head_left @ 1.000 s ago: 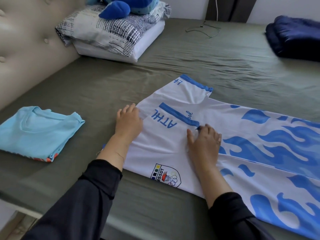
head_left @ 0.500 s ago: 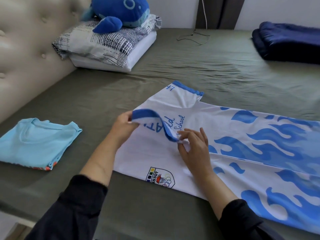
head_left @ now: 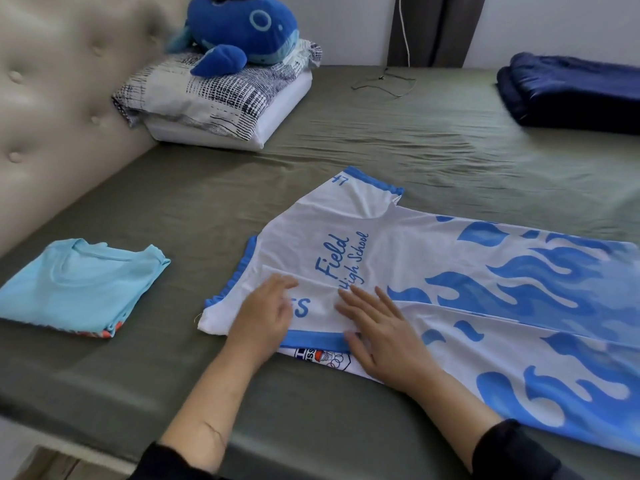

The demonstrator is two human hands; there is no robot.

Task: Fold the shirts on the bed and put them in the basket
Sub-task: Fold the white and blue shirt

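Bare bed sheet [head_left: 214, 209] between folded light-blue shirt [head_left: 79, 285] and jersey [head_left: 450, 271]; pillows [head_left: 221, 98], navy stack [head_left: 575, 91] block far corners.

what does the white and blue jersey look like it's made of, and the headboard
White and blue jersey: probably thin, smooth synthetic knit; it shows a slight sheen and fine creases, with the flames printed in.
Headboard: beige padded leather or faux leather, smooth with button tufting; which one is unclear.

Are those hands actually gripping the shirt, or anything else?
Nothing is gripped. The left hand and right hand lie flat with straight fingers, pressing on the folded sleeve of the white and blue shirt.
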